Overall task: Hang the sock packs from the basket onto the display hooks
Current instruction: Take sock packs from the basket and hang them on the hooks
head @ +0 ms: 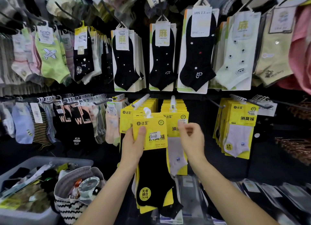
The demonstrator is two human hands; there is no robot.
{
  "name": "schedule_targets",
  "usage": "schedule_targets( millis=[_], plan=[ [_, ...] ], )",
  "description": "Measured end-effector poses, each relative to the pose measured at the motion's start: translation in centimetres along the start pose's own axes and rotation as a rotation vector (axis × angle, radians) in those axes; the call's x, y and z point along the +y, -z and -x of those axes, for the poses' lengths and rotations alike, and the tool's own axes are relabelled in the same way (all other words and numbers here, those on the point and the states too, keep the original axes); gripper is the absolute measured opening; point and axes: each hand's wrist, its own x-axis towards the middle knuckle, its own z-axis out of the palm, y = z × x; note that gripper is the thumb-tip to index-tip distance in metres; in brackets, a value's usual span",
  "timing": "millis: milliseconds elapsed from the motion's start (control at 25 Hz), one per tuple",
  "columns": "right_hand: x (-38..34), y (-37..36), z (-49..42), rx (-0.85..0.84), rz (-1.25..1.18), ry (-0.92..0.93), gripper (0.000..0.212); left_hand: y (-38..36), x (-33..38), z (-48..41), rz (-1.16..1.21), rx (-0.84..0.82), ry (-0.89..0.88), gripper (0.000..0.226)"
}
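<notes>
Probably light, stiff-carded yellow pack of black socks — mid-scene, just below the white display hook — is pinched at its left edge by the left hand, best held there; right hand curled beside, grip unclear.
</notes>
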Motion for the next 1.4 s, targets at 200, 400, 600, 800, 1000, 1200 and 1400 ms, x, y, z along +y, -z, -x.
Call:
schedule_targets(
  millis=[200,400,600,800,1000,1200,1400],
  plan=[
    [-1.2,-0.9,0.7,-0.137,0.044,0.040,0.034,-2.7,0.6,0.5,0.059,-0.039,0.025,0.016],
    [-0.2,0.4,0.1,-0.116,-0.049,-0.069,0.027,-2.9,0.0,0.7,0.115,-0.055,0.099,0.020],
    [-0.2,1.6,-1.7,-0.046,-0.143,-0.042,0.006,-0.9,-0.2,0.0,0.022,0.051,0.048,0.030],
    [-0.3,0.5,-2.8,-0.032,-0.031,-0.008,0.010,1.7,0.4,-0.1,-0.055,0.087,-0.031,0.045],
    [0.4,-1.0,-3.0,-0.037,0.055,-0.030,0.006,3.3,-1.2,-0.2,-0.050,0.095,-0.036,0.024],
    [0.8,-0.8,-2.3,-0.028,0.097,-0.077,0.019,2.6,-0.3,0.4,-0.032,0.062,-0.064,0.040],
    [0.3,-0.6,0.6,0.036,-0.029,0.034,0.032,-0.3,-0.5,0.7,0.012,0.030,-0.009,0.026]
  ],
)
